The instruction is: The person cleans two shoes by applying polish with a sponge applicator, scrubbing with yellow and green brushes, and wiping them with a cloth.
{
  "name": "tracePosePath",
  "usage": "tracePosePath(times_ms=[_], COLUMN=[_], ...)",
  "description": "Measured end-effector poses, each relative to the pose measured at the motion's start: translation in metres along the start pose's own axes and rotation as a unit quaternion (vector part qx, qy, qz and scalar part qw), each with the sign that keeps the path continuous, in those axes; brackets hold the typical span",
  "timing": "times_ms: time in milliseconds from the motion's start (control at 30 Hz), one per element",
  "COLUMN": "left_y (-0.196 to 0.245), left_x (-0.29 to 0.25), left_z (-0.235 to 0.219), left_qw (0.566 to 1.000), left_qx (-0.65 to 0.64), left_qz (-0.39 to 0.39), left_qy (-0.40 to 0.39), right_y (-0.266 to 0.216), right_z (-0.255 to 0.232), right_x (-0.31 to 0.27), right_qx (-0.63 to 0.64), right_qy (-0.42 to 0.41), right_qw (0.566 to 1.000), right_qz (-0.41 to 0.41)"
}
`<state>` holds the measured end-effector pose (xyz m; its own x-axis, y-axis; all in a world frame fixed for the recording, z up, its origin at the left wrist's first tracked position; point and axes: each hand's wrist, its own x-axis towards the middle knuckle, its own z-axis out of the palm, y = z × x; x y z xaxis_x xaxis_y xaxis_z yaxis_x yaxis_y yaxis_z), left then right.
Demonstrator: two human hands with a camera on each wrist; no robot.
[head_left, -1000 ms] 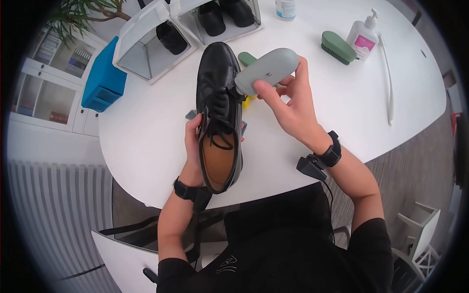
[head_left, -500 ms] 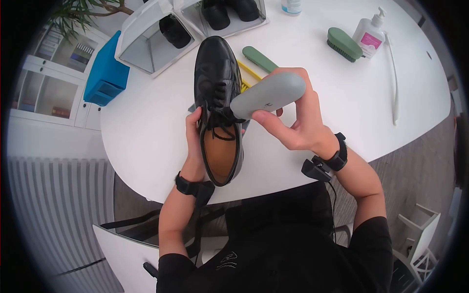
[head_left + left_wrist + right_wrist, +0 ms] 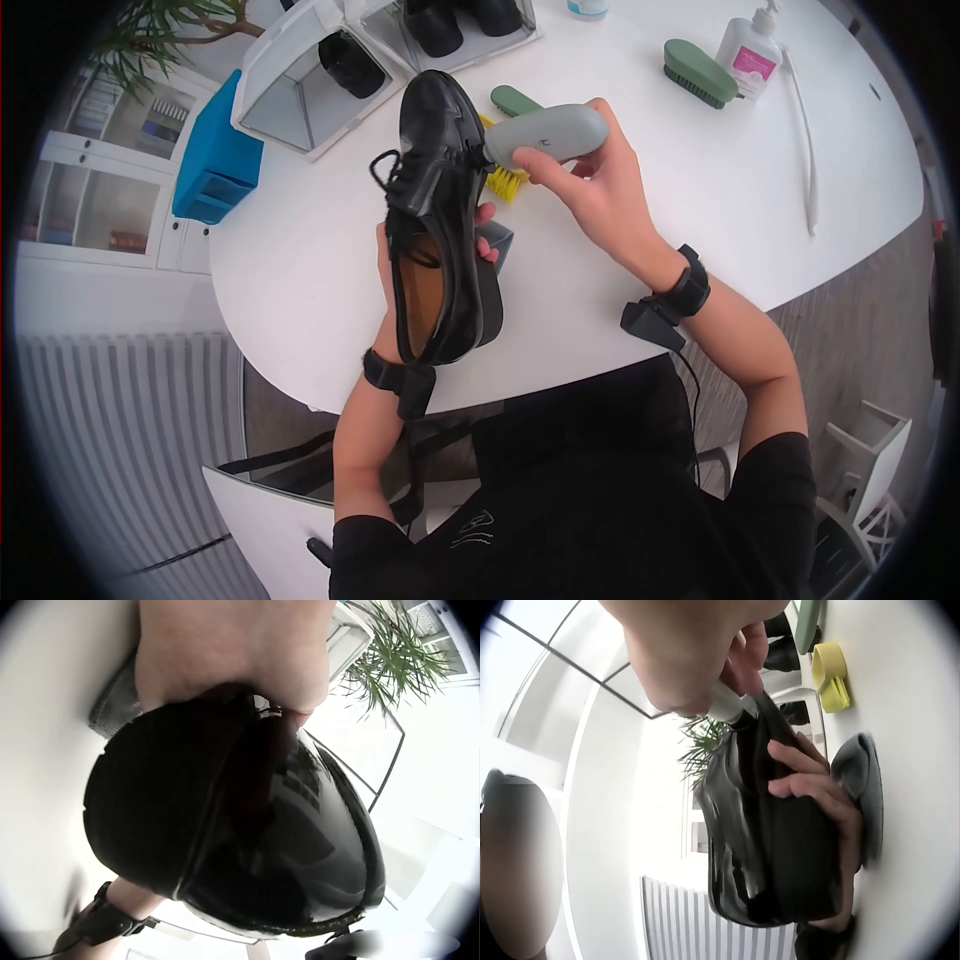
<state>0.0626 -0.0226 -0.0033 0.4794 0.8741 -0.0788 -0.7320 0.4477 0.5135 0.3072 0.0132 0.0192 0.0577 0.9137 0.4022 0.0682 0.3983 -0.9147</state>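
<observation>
A glossy black lace-up shoe [image 3: 432, 180] with a tan insole is held above the table, tipped so its right side and heel show. My left hand [image 3: 236, 652] grips it from beneath, with fingers [image 3: 799, 769] wrapped against the sole. In my right hand [image 3: 605, 195] is a grey-handled shoe brush [image 3: 550, 132], pinched between thumb and fingers. Its dark head meets the shoe's side beside the laces; the contact itself is mostly hidden. Below the shoe lies a folded grey cloth [image 3: 862, 765], and a yellow brush [image 3: 506, 184] sits just past it.
A green-handled brush [image 3: 514, 100] lies behind the yellow one. Farther right are another green brush [image 3: 698, 70], a pump bottle [image 3: 750, 55] and a long white shoehorn [image 3: 802, 140]. Clear-fronted shoe boxes [image 3: 310, 100] with black shoes and a blue box [image 3: 215, 160] stand at the back left.
The shoe has rolled to the left, baring its right side and the left hand's fingertips. The grey-handled brush has moved up along the shoe, away from the body.
</observation>
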Motion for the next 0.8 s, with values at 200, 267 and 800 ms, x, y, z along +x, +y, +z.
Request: tracePosePath(times_ms=[200, 267, 800], left_y=[0.006, 0.006, 0.002], left_x=[0.0, 0.0, -0.002], left_z=[0.006, 0.006, 0.007], left_qw=[0.999, 0.999, 0.996], left_qx=[0.025, 0.038, -0.022], left_qz=[0.01, 0.013, 0.051], left_qy=[0.018, 0.016, 0.067], right_y=[-0.013, -0.021, -0.004], right_z=[0.01, 0.014, 0.001], right_x=[-0.012, -0.023, -0.004], right_qx=[0.104, 0.098, -0.076], right_qy=[0.012, -0.017, -0.001], right_qw=[0.992, 0.99, 0.989], right_qz=[-0.066, -0.104, -0.124])
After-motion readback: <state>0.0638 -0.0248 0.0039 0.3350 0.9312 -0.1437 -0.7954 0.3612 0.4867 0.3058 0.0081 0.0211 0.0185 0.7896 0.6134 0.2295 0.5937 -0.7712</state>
